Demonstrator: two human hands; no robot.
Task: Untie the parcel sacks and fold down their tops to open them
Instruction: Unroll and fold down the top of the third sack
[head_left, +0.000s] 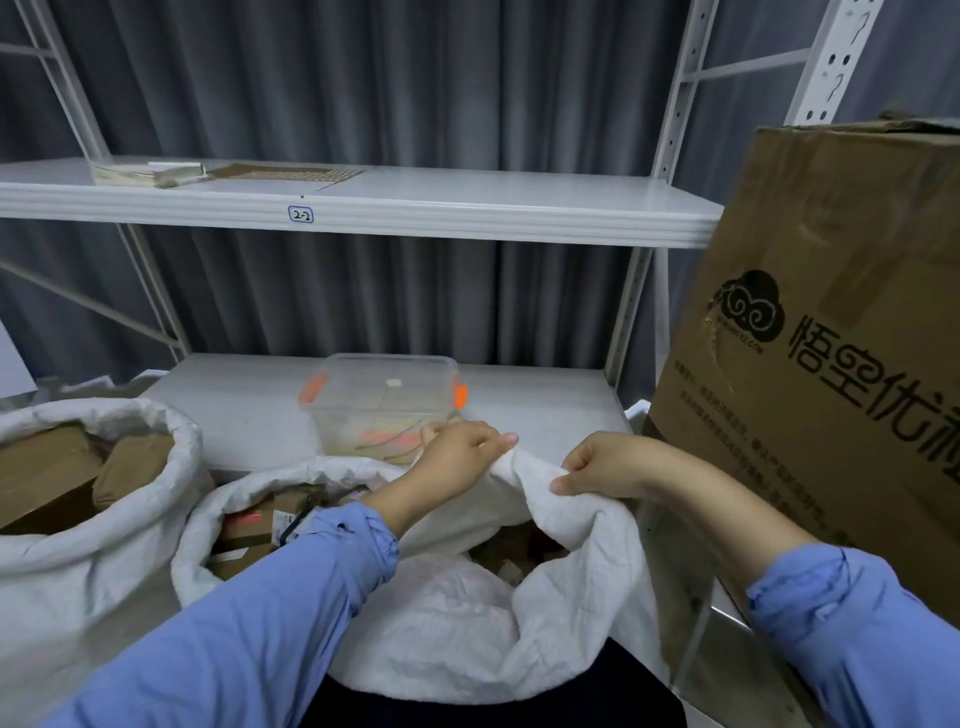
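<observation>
Fold-down step. Your left hand (457, 452) and right hand (605, 467) each have a grip clamped on the far rim of the near sack (571, 587), beside the cardboard box (810, 364). Tie looks off, hard to see. Next: roll rim outward, evenly, like the left sack (171, 457).

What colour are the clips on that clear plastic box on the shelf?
Orange, on both ends of the clear plastic box, seen from the head camera.
</observation>
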